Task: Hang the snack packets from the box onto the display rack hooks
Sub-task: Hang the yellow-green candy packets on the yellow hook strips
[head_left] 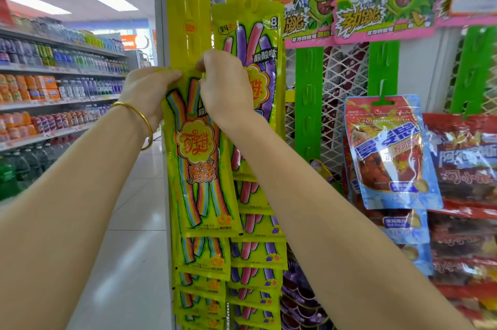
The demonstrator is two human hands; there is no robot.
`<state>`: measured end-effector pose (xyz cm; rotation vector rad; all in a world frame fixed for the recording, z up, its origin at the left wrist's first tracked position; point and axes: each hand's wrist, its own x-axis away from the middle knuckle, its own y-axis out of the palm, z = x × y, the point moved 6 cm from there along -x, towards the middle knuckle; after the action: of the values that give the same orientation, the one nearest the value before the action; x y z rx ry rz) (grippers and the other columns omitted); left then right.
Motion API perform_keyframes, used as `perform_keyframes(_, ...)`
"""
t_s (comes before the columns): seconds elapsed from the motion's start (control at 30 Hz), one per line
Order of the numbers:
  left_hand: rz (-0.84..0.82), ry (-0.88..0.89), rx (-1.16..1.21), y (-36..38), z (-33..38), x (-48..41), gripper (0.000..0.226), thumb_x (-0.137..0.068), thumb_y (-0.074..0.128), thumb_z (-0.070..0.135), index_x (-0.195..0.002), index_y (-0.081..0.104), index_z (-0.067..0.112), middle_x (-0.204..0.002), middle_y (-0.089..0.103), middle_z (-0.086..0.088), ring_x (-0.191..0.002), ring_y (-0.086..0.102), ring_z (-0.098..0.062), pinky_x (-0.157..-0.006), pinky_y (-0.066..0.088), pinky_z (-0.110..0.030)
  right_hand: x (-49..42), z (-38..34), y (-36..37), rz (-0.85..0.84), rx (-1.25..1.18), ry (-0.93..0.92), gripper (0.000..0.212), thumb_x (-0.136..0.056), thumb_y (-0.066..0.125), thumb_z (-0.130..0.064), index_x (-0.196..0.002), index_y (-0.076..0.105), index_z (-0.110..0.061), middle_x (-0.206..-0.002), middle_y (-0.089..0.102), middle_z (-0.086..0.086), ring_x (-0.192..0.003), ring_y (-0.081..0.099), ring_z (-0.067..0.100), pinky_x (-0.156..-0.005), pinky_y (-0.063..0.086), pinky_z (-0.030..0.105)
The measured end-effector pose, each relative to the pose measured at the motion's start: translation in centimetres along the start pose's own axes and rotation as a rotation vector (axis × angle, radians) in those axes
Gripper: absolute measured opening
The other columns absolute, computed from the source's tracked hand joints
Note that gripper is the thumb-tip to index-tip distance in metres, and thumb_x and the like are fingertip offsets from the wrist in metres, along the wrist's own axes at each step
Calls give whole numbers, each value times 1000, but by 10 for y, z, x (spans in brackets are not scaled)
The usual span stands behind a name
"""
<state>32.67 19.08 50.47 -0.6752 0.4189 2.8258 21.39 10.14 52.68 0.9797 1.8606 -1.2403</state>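
A shop aisle with a glossy pale floor (129, 222); drinks shelves (53, 87) run down the far left.

Nearest, the left hand (146, 90), a gold bangle (139, 119) on its wrist, grips the top left corner of a yellow rainbow-strip packet (200, 162), fingers curled round its edge. The right hand (224, 87) pinches the packet's top middle, fingertips closed on it. Any hook there is hidden behind them.

The packet hangs upright against the yellow hanging strip (185, 20), overlapping lower packets (201, 257) of the same kind. The box is out of view.

As I judge the risks:
- The hole may miss the unseen hook, so the packet drops on release.
- A hard push could tear the hole or flex the strip.
- The right wrist, close in front of the purple packet (252, 41) just to the right, could knock it loose.
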Motion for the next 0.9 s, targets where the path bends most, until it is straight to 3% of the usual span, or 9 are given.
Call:
perform_keyframes(0.2, 10, -15, 10, 1, 3, 1, 15, -84, 60, 1, -75, 60, 13, -78, 63, -9, -72, 63, -20, -85, 54, -44, -1, 2, 2, 20, 3, -4, 18, -88, 54, -2, -104, 61, -6, -101, 64, 11, -92, 60, 30, -76, 51, 41)
perform_keyframes(0.4, -58, -78, 37, 3, 1, -4, 6, -85, 59, 4, -89, 63, 7, -93, 66, -17, -65, 67, -19, -71, 58, -38, 1, 1, 2, 105, -24, -4, 18, -89, 54, -2, -105, 61, -5, -105, 64, 11, -95, 60, 31, -77, 49, 42)
perform_keyframes(0.5, -67, -120, 51, 0, -1, -8, 32, -71, 71, 13, -101, 66, 2, -104, 67, -21, -77, 69, -25, -77, 57, -45, 3, 0, 0, 94, 22, -34, 17, -90, 52, -2, -105, 59, -6, -105, 61, 11, -92, 59, 29, -70, 47, 36)
perform_keyframes(0.57, -57, -136, 29, -7, -10, -25, 53, -45, 78, 22, -96, 69, 7, -105, 69, -19, -89, 69, -29, -82, 55, -50, 3, 0, -1, 70, 55, -43, 16, -91, 51, -3, -104, 58, -6, -104, 61, 10, -90, 58, 29, -65, 42, 33)
perform_keyframes(0.63, -69, -160, 11, -10, -16, -33, 61, -36, 76, 24, -95, 69, 9, -105, 69, -18, -94, 68, -31, -84, 54, -50, 5, 0, -1, 46, 69, -43, 15, -90, 52, -3, -104, 58, -7, -103, 60, 10, -90, 58, 29, -63, 38, 31)
perform_keyframes(0.73, -87, -166, 13, -3, -4, -11, 51, -63, 69, 9, -113, 63, 1, -111, 66, -21, -84, 68, -28, -71, 58, -43, 5, 0, -1, 31, 72, -29, 17, -89, 52, -2, -104, 58, -7, -102, 61, 10, -91, 58, 30, -66, 44, 34)
perform_keyframes(0.8, -103, -175, 1, 2, -2, -6, 35, -80, 56, 3, -115, 62, 3, -111, 66, -18, -79, 67, -24, -63, 58, -36, 5, 0, -2, 20, 64, -16, 18, -90, 51, -3, -105, 58, -7, -101, 62, 10, -91, 58, 29, -70, 47, 36)
perform_keyframes(0.9, -120, -182, -10, 7, -4, -5, 30, -89, 46, 0, -113, 63, 8, -107, 66, -14, -73, 68, -19, -58, 58, -32, 4, 0, -2, -6, 64, -6, 19, -90, 51, -2, -106, 59, -7, -102, 62, 10, -92, 58, 29, -71, 48, 36)
